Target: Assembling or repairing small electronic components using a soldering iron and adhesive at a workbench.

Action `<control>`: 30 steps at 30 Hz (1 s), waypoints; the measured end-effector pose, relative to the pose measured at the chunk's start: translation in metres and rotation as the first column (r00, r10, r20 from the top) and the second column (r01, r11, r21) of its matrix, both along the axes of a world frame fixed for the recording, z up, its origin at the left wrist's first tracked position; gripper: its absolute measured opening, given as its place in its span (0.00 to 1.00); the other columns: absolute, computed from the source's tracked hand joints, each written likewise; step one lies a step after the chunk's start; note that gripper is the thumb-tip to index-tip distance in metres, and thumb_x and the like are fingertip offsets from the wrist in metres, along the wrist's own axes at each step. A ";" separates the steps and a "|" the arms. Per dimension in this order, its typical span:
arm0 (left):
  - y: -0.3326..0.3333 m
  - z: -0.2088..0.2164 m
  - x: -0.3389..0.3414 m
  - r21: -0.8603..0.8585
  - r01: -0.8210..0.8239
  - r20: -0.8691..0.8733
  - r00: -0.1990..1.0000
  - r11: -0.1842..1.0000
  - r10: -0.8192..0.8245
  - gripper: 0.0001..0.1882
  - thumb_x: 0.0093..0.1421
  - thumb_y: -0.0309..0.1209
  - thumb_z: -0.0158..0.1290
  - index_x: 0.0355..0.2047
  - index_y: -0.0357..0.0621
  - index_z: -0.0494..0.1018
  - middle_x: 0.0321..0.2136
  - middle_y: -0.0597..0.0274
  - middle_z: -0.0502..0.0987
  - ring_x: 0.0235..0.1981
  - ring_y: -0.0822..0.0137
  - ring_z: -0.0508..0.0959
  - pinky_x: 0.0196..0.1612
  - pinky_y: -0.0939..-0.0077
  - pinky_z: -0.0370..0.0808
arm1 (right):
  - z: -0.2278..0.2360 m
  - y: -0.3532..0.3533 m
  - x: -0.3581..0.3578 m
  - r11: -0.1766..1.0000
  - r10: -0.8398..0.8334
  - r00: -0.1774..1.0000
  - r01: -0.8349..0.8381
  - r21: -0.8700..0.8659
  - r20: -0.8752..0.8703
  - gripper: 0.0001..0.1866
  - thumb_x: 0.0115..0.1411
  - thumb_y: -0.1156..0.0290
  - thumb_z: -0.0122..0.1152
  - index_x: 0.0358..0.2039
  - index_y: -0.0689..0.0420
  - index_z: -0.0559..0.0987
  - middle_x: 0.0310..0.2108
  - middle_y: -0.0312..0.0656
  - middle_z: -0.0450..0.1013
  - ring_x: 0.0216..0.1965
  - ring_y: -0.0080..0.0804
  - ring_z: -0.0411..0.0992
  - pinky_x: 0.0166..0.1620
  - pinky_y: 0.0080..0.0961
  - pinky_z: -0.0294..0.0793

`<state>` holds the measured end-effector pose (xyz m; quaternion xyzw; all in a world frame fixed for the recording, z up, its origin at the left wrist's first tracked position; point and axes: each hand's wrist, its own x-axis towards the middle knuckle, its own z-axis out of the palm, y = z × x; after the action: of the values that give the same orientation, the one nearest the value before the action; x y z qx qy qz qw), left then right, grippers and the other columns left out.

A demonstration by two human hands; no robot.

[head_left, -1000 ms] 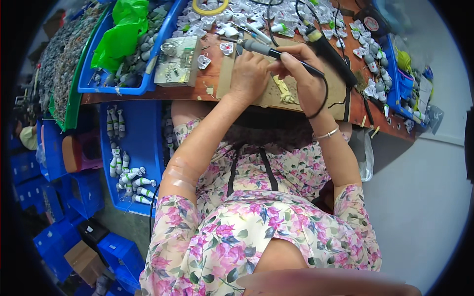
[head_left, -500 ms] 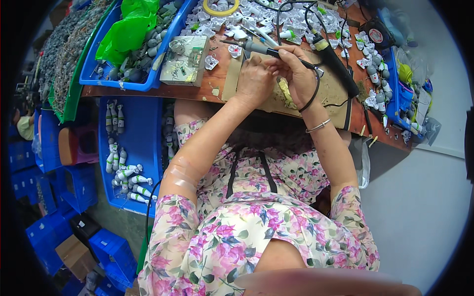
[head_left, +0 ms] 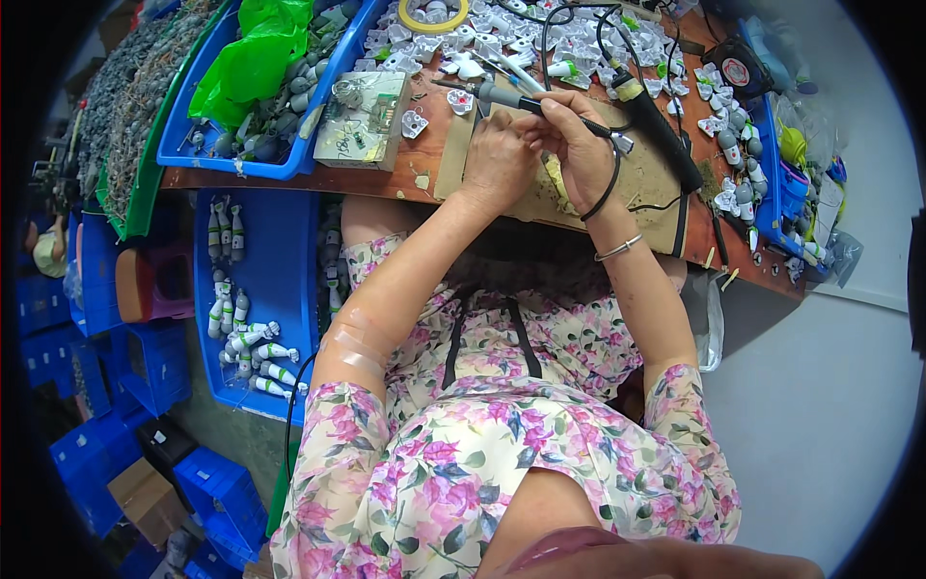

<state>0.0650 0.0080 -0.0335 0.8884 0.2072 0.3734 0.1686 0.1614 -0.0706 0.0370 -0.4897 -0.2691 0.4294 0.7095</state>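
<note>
Handwritten mark (head_left: pixel 348 152): box (head_left: pixel 359 118) side | rnd lbl (head_left: pixel 735 71): blk case (head_left: pixel 756 60), too sm to read

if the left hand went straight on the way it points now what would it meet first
The left hand would probably meet the soldering iron held in the right hand, just ahead of its fingers, though depth is unclear and it might pass underneath.

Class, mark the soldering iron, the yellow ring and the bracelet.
Soldering iron (head_left: pixel 503 96): head view, on its grey sleeve.
Yellow ring (head_left: pixel 434 28): head view, on its lower rim.
Bracelet (head_left: pixel 618 248): head view, on its band.
</note>
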 end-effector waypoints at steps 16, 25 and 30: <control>-0.002 -0.003 0.000 -0.013 -0.004 0.025 1.000 1.000 0.004 0.06 0.52 0.28 0.56 0.32 0.45 0.75 0.31 0.53 0.73 0.35 0.50 0.75 0.40 0.56 0.72 | -0.004 -0.003 0.001 1.000 0.019 0.997 -0.018 0.005 -0.069 0.11 0.68 0.68 0.53 0.46 0.61 0.75 0.34 0.46 0.80 0.32 0.27 0.78 0.38 0.20 0.76; 0.005 0.011 -0.004 0.092 0.080 -0.056 0.996 0.992 -0.075 0.03 0.49 0.28 0.59 0.23 0.46 0.76 0.27 0.62 0.75 0.36 0.56 0.74 0.41 0.60 0.71 | 0.027 -0.074 0.005 0.962 -0.264 0.946 0.246 0.114 0.187 0.12 0.68 0.68 0.52 0.46 0.63 0.73 0.34 0.47 0.79 0.35 0.27 0.76 0.42 0.22 0.73; 0.006 0.014 -0.005 0.088 0.089 -0.079 0.994 0.992 -0.082 0.03 0.51 0.29 0.60 0.24 0.47 0.76 0.27 0.64 0.75 0.36 0.57 0.74 0.41 0.61 0.71 | 0.019 -0.145 -0.016 0.935 -0.249 0.771 0.348 -0.060 0.587 0.10 0.67 0.73 0.53 0.45 0.64 0.74 0.35 0.44 0.79 0.37 0.23 0.75 0.43 0.22 0.74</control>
<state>0.0601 0.0135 -0.0195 0.9166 0.1579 0.3413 0.1356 0.1450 -0.2152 0.0562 -0.6890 -0.3507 0.1653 0.6124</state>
